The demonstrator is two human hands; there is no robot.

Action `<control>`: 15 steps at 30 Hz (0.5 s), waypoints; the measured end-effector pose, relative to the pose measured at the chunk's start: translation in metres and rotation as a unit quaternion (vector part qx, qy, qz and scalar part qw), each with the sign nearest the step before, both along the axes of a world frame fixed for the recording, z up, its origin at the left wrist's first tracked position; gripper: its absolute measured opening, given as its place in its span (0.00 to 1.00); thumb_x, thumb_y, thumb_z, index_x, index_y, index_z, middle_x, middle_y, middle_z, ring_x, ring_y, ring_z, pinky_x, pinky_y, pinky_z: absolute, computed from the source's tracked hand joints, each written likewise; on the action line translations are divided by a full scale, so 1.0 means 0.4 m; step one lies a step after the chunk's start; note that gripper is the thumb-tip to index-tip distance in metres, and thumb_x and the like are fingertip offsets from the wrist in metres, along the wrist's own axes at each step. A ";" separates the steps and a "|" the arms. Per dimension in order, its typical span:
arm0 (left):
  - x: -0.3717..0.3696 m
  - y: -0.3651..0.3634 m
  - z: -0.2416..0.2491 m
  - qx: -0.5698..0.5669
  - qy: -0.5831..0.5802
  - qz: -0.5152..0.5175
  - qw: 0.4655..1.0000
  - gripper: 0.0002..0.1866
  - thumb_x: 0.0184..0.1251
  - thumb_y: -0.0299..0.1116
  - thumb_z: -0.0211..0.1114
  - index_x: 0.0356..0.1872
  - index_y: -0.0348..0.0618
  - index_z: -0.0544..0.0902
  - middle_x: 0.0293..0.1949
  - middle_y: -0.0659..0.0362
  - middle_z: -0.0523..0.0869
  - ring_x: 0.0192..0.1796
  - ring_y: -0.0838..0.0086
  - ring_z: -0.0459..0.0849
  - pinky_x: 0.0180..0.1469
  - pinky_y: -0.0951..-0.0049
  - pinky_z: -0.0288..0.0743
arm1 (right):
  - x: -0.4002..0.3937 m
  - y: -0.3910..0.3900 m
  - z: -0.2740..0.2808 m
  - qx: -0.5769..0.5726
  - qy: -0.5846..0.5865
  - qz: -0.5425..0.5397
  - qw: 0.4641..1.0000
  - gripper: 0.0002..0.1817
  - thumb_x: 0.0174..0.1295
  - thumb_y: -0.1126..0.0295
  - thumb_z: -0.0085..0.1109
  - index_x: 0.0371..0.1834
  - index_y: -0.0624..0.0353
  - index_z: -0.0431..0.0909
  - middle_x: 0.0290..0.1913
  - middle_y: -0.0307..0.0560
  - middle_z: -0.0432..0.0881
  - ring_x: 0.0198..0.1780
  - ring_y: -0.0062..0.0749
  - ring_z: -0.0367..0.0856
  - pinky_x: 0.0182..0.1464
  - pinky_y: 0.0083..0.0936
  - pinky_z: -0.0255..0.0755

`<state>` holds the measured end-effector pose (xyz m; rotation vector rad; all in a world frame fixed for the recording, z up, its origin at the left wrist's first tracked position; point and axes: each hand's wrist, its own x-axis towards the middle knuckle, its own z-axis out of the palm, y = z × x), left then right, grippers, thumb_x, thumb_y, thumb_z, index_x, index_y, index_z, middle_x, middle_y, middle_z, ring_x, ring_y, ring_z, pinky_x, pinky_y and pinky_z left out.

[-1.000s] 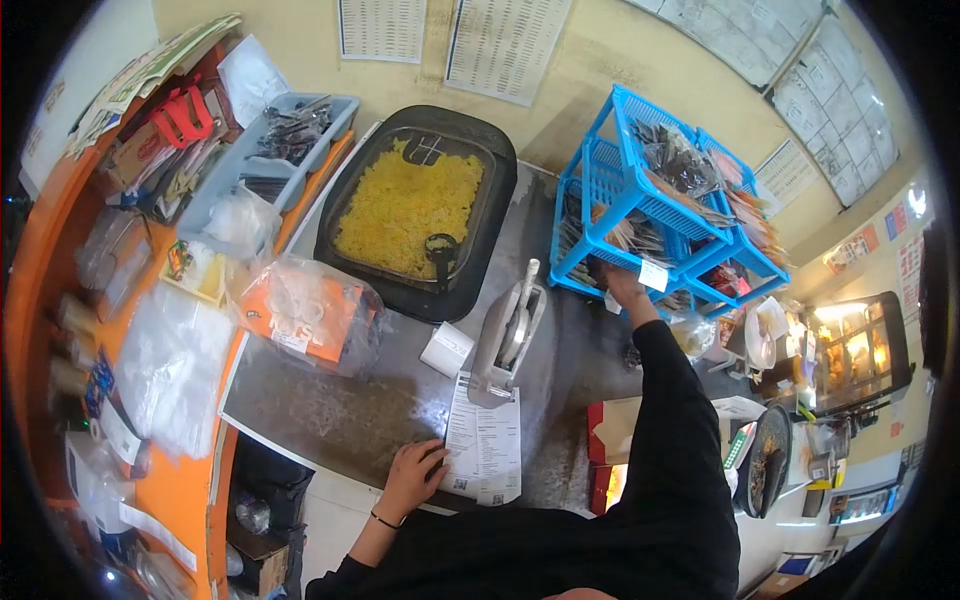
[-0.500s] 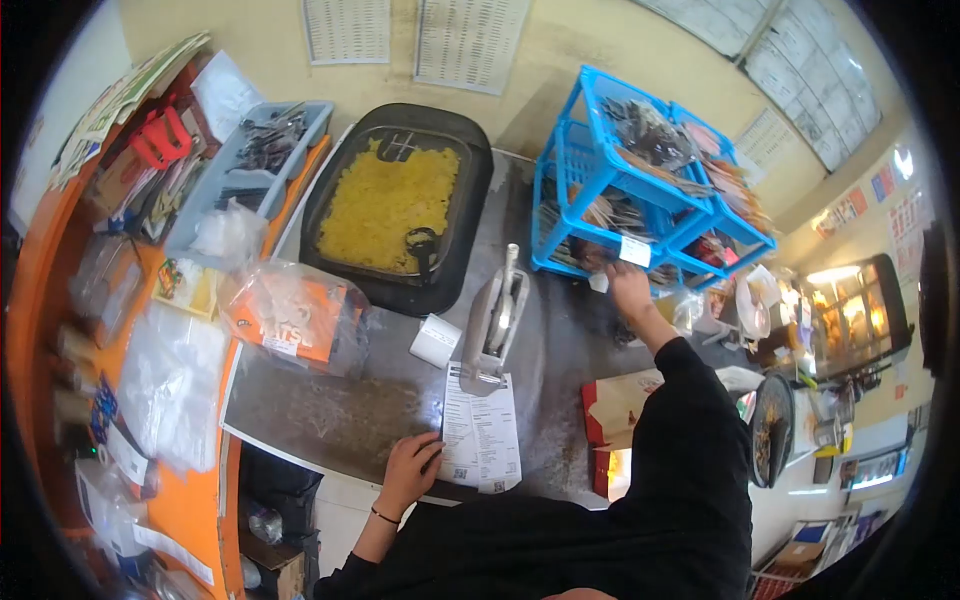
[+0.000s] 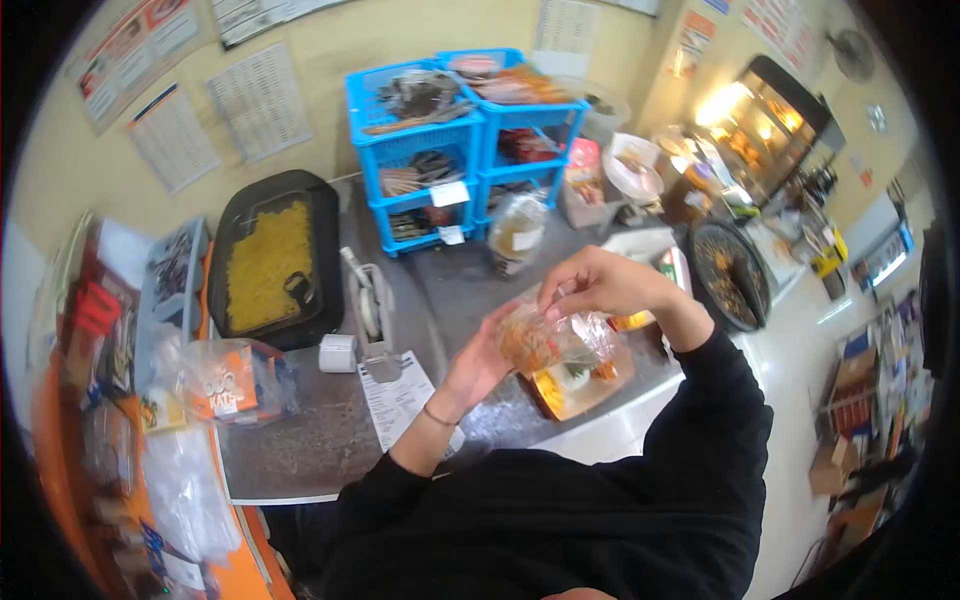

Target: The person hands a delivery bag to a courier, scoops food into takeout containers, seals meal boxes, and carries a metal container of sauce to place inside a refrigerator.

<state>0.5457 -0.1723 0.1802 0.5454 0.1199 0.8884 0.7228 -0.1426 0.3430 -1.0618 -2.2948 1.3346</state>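
A clear plastic bag [image 3: 527, 338] with orange and pale shredded food inside is held up over the table's front part. My left hand [image 3: 478, 365] is closed around the bag's left side. My right hand [image 3: 608, 280] is above it, thumb and fingers pinched together at the bag's upper edge; whether they grip the plastic is hard to see. Directly beneath is an open cardboard box [image 3: 592, 402] with yellow and browned food and something white and green, partly hidden by the bag. A printed receipt [image 3: 398, 392] lies under the end of a grey metal stapler [image 3: 370, 318], left of my left hand.
Blue stacked baskets [image 3: 425, 145] with packets stand at the back, beside a wrapped cup [image 3: 517, 232]. At left are a black tray of yellow food [image 3: 270, 262], a white paper roll [image 3: 338, 354] and a bagged orange box [image 3: 232, 380]. A dark round pan [image 3: 728, 275] stands at right.
The view has turned right. My right hand has come back from the blue baskets, my left hand has left the receipt, and both are now at the plastic bag over the food box.
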 end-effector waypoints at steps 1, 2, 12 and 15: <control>0.039 -0.005 0.018 -0.025 -0.033 -0.066 0.997 0.28 0.65 0.49 0.40 0.60 0.40 0.56 0.58 0.55 0.63 0.60 0.65 0.63 0.60 0.62 0.58 | 0.017 -0.031 0.000 0.002 0.001 0.004 1.000 0.07 0.51 0.72 0.58 0.32 0.63 0.74 0.22 0.42 0.77 0.26 0.15 0.71 0.28 0.19 0.64; 0.069 -0.013 0.016 -0.030 -0.037 -0.096 0.994 0.28 0.65 0.49 0.40 0.60 0.40 0.56 0.58 0.55 0.63 0.60 0.64 0.62 0.60 0.60 0.58 | 0.039 -0.055 -0.019 0.037 -0.041 -0.014 0.998 0.07 0.50 0.73 0.57 0.30 0.64 0.72 0.22 0.47 0.77 0.26 0.26 0.74 0.29 0.25 0.65; 0.111 -0.186 -0.158 -0.147 0.049 -0.177 0.972 0.25 0.66 0.46 0.41 0.57 0.40 0.60 0.53 0.52 0.68 0.57 0.64 0.67 0.59 0.57 0.61 | 0.137 -0.343 -0.334 0.139 0.136 -0.145 0.970 0.10 0.45 0.75 0.62 0.21 0.60 0.68 0.50 0.51 0.69 0.57 0.50 0.63 0.55 0.42 0.59; 0.090 -0.224 -0.208 -0.169 0.066 -0.201 0.963 0.22 0.65 0.44 0.44 0.54 0.40 0.63 0.50 0.52 0.70 0.55 0.65 0.70 0.58 0.59 0.62 | 0.130 -0.370 -0.372 0.126 0.145 -0.176 0.965 0.09 0.46 0.76 0.62 0.22 0.59 0.69 0.48 0.49 0.71 0.58 0.47 0.63 0.56 0.38 0.59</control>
